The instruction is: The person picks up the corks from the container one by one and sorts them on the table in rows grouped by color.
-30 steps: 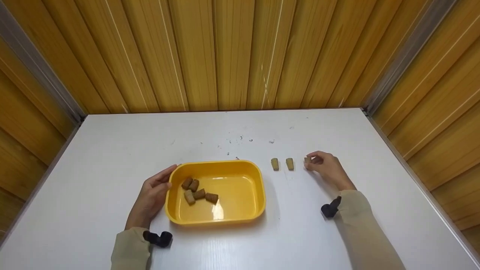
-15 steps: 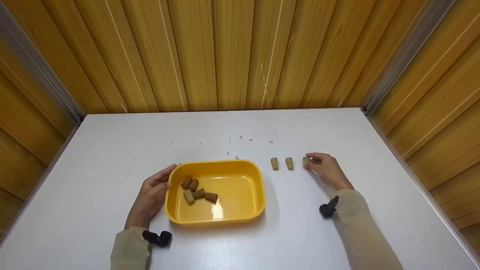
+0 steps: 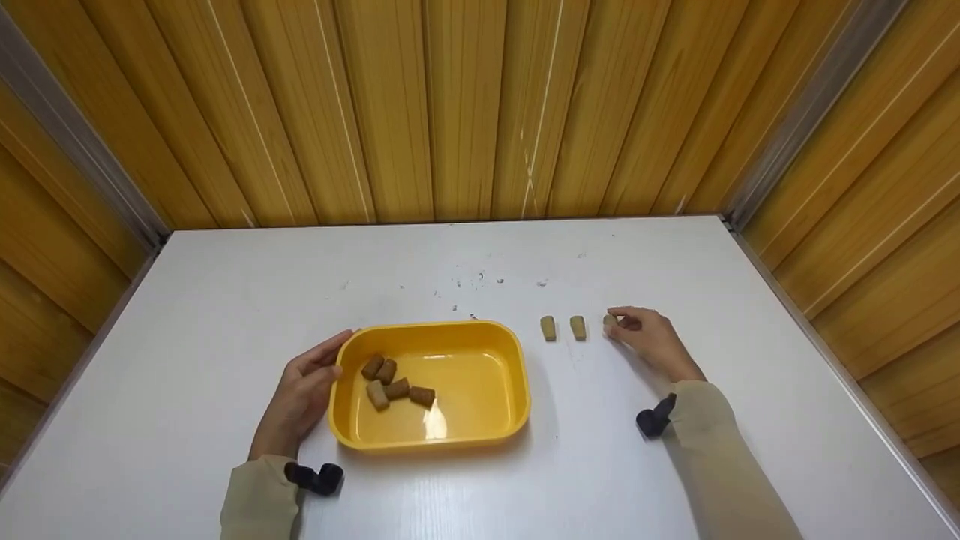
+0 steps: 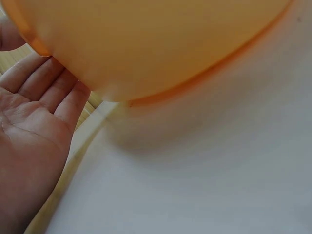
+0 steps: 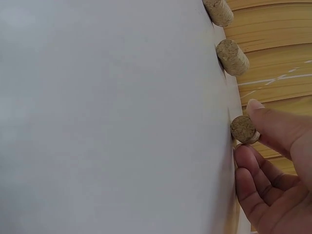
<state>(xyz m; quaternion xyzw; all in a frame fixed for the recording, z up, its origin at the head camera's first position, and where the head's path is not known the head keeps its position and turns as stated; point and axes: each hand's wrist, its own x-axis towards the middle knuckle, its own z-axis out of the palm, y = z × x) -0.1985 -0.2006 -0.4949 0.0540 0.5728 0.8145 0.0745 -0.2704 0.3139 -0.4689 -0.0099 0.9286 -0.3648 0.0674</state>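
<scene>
In the head view my right hand (image 3: 656,340) pinches a cork (image 3: 610,321) between thumb and fingers, at the right end of a short row. The right wrist view shows this cork's speckled round end (image 5: 243,129) touching the table or just over it; I cannot tell which. Two pale corks, a middle one (image 3: 577,328) and a left one (image 3: 548,328), lie apart on the table. My left hand (image 3: 301,394) grips the left side of a yellow tray (image 3: 517,390), its fingers along the outer wall (image 4: 161,53) and the thumb at the rim.
Several corks lie in the tray's left half, among them a pale one (image 3: 377,395) and a darker brown one (image 3: 422,396). The white table (image 3: 300,277) bears small dark marks beyond the tray. Yellow wood-patterned panels (image 3: 465,112) stand behind and on both sides.
My right hand has shifted very slightly left with the cork, and its grip has changed a little. The left hand and the tray stay where they were.
</scene>
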